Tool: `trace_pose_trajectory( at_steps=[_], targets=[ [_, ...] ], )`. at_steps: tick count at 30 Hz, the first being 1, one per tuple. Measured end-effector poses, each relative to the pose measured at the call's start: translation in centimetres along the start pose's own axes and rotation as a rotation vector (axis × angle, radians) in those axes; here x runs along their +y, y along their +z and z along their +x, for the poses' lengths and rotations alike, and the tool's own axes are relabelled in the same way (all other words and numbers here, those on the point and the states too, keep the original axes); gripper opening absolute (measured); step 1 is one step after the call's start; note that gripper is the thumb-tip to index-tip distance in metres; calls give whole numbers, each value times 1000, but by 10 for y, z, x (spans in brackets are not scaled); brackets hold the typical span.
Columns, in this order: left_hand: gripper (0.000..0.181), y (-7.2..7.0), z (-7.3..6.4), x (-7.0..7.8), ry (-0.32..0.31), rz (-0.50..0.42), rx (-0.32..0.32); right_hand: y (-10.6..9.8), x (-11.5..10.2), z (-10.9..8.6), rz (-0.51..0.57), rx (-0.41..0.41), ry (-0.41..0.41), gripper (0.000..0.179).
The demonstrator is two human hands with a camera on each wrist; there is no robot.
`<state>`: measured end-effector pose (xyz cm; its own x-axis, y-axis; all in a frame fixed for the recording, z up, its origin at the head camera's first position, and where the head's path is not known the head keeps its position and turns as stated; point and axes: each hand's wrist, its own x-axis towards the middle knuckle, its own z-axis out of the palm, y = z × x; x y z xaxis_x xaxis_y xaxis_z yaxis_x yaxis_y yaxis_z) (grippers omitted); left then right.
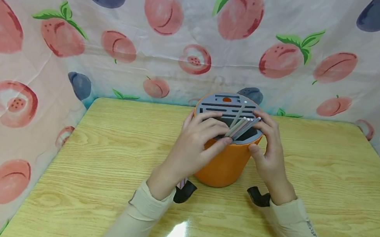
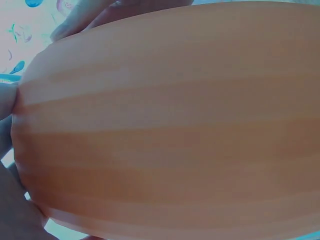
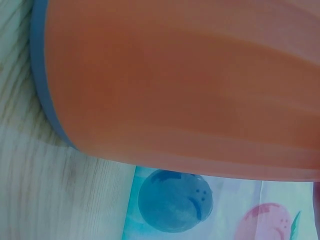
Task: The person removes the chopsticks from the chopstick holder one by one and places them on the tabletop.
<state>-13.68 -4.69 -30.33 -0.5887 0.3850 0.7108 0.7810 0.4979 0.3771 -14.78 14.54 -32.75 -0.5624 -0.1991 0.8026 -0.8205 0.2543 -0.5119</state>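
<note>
An orange knife-and-utensil holder (image 1: 223,163) with a grey slotted top (image 1: 212,104) stands upright on the table. Several pale chopsticks (image 1: 245,125) lean out of its large front opening, one apart from the others. My left hand (image 1: 199,139) lies over the near left rim, thumb and forefinger pinching the chopsticks low down. With its fingers on the top and thumb at the front, my right hand (image 1: 268,151) grips the right rim. In the left wrist view the holder's orange wall (image 2: 165,130) fills most of the picture; the right wrist view also shows this wall (image 3: 175,95) close up.
Pink-lilac striped pieces (image 1: 182,183) show partly from under my left wrist; what they are is hidden. Black wrist mounts (image 1: 185,192) sit at both wrists. The wooden table (image 1: 112,152) meets a fruit-print cloth (image 1: 168,61) behind and at the sides.
</note>
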Motion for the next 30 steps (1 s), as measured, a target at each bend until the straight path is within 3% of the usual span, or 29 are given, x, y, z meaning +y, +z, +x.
trace_pose_trajectory(
  at_steps=[14,30],
  targets=[
    [16,-5,1,-3,-31,-135,76,-1,3,1,11,-8,11,63],
    [16,-28,3,0,-179,-571,274,-2,3,1,14,-12,4,62]
  ],
)
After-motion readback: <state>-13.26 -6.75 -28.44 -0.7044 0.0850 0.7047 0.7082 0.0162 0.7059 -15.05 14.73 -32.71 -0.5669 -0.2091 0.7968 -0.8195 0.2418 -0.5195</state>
